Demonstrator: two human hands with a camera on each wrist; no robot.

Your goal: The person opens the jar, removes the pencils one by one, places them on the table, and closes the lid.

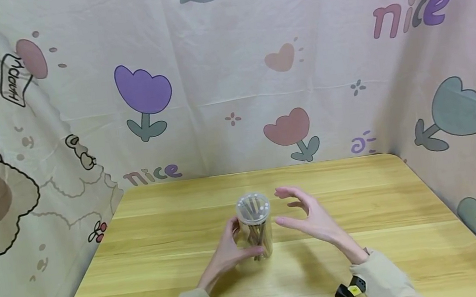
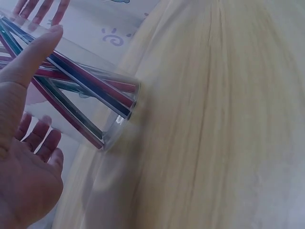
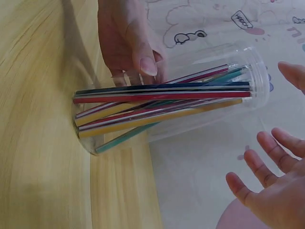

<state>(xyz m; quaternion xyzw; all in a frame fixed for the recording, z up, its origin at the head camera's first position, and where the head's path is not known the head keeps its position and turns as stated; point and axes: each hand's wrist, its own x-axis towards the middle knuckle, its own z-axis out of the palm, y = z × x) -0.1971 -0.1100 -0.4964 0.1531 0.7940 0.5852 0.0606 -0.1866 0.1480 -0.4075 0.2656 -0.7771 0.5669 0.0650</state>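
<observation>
A clear plastic jar (image 1: pixel 266 233) with a see-through lid (image 1: pixel 253 208) stands upright on the wooden table. Inside it lean several slim striped pencils (image 3: pixel 167 95) in red, navy, teal and yellow, with pale ends near the top. My left hand (image 1: pixel 229 250) grips the jar low on its left side, thumb across the front and fingers behind. In the left wrist view its thumb lies along the wall of the jar. To the right of the jar, apart from it, my right hand (image 1: pixel 309 214) is held up with spread, lightly bent fingers and nothing in them.
The light wooden table (image 1: pixel 153 262) runs back to a printed cloth (image 1: pixel 218 70) that hangs behind it and along both sides. A small black camera is strapped at each sleeve cuff.
</observation>
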